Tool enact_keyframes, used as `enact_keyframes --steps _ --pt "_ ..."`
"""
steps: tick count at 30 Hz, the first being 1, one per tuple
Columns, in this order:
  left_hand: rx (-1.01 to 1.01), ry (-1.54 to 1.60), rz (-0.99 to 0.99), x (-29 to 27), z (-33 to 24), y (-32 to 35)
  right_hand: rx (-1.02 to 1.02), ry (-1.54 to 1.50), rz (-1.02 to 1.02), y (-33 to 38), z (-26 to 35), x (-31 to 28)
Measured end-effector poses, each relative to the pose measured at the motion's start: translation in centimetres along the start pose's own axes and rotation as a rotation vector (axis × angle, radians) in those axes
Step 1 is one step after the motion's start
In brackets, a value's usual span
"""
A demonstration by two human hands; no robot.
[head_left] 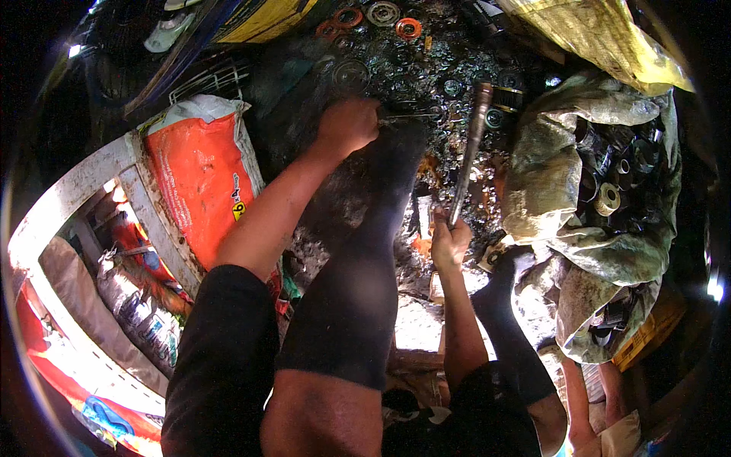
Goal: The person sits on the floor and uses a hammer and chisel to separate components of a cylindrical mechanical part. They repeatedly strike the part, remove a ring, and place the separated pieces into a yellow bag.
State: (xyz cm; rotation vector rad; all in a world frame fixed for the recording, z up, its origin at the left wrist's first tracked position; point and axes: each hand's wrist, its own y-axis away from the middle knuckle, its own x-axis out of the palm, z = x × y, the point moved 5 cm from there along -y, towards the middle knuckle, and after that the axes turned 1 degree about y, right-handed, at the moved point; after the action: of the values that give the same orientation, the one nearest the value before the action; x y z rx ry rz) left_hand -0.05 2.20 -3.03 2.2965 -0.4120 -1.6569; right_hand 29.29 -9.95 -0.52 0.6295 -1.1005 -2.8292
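Note:
My left hand (350, 126) is closed in a fist beyond my outstretched dark-covered leg. A thin metal rod (405, 116) sticks out of it to the right; the part inside the fist is hidden. My right hand (451, 242) grips the lower end of a long metal bar (468, 152). The bar stands almost upright in the picture, leaning slightly right, and is thicker and browner at its far end. Under and between the hands lies dark, greasy ground (396, 68) strewn with small metal parts.
Right of me, an open, dirty sack (541, 152) holds several metal parts. A white frame (76, 206) and a red printed bag (202, 175) stand at left. Orange rings (409, 28) lie far off, below a yellow sack (586, 34). Another person's bare limbs (579, 404) show at lower right.

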Motion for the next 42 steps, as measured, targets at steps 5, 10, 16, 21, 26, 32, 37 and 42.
enact_keyframes --steps 5,10,16,21,26,32,37,42 --pt "-0.034 0.038 0.053 -0.8 -0.5 -1.0 -0.262 -0.037 0.025 0.6 3.6 0.0" --pt "0.03 -0.005 0.121 -2.1 -1.1 -1.3 -0.088 0.504 -0.035 -2.5 -0.5 0.1" --pt "-0.05 -0.064 0.169 -0.8 -0.4 -1.8 -0.248 -0.198 -0.073 0.5 4.7 -0.5" --pt "0.077 -0.065 0.079 -2.8 -1.3 -1.5 0.067 0.424 0.031 -1.7 1.0 0.1" --pt "-0.066 -0.035 0.092 -6.7 -2.8 -2.5 0.081 0.148 -0.145 -1.2 -0.8 -2.6" --pt "-0.068 -0.152 0.121 -5.6 -3.1 -0.8 0.045 0.075 -0.198 -0.5 0.1 -3.5" --pt "-0.023 -0.139 0.031 -4.4 -3.1 -0.2 0.005 0.052 -0.13 0.2 2.1 -2.2" --pt "-0.035 -0.178 0.035 -4.4 -3.1 -1.0 0.077 0.107 -0.042 -0.6 1.1 -0.8"
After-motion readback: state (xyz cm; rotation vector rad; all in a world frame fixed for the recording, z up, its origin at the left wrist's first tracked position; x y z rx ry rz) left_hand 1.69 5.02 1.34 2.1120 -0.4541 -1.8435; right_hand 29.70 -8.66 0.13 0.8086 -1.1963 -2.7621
